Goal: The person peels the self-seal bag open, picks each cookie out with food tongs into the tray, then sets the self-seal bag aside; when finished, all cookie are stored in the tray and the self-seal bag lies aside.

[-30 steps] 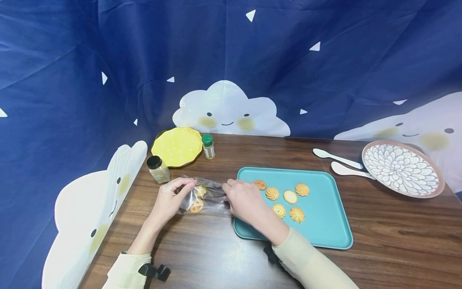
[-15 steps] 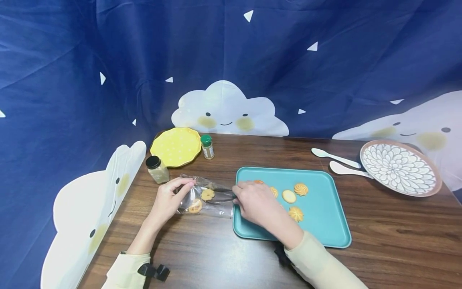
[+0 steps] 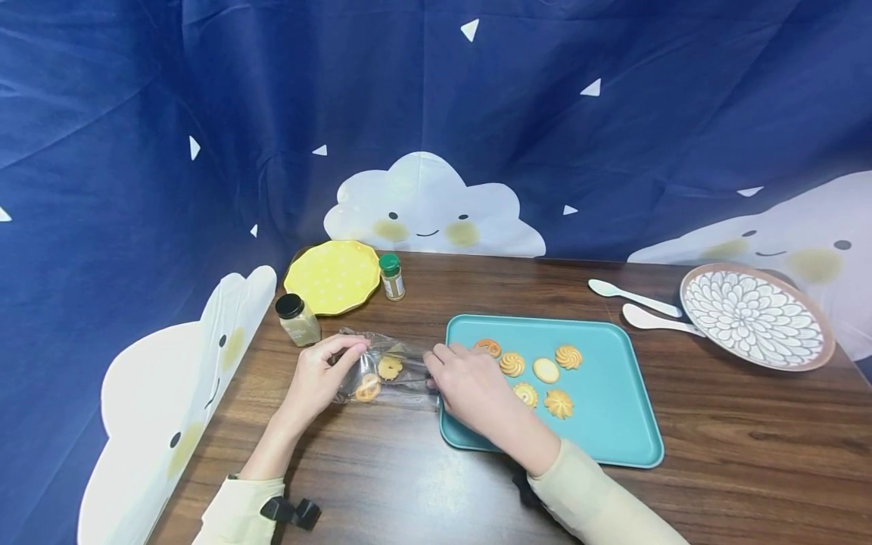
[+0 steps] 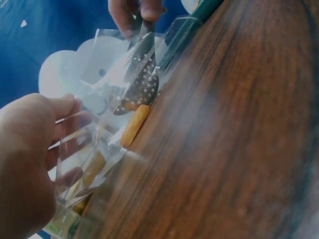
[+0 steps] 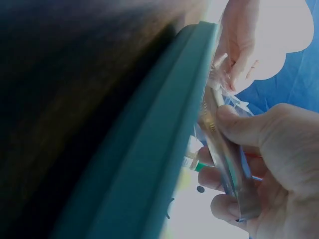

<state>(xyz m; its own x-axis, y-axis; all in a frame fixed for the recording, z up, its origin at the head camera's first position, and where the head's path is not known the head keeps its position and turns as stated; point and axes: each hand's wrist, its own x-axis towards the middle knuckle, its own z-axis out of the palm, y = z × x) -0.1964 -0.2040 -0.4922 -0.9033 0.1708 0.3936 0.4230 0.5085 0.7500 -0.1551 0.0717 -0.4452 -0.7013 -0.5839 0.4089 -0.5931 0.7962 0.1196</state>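
Observation:
My left hand (image 3: 315,378) pinches the edge of a clear plastic bag (image 3: 409,395), which lies in front of it. Inside the bag are a flower-shaped cookie (image 3: 390,368) and a pretzel-shaped cookie (image 3: 368,387). My right hand (image 3: 470,382) grips dark tongs (image 5: 227,164) beside the tray's left edge. In the left wrist view, the white-dotted end of the tongs (image 4: 147,79) reaches into the bag's mouth, close to a cookie (image 4: 135,125) seen edge-on. From the head, the right hand hides most of the tongs.
A teal tray (image 3: 606,424) carries several cookies (image 3: 546,370) to the right. A yellow plate (image 3: 332,277), a black-lidded jar (image 3: 300,324) and a green-capped shaker (image 3: 391,278) stand back left. At the right lie two pale spoons (image 3: 636,298) and a patterned plate (image 3: 756,318).
The right hand moved right over the tray, then came back left to the bag's mouth. Within the bag the flower-shaped cookie has shifted slightly right and lies flatter. The left hand has stayed put.

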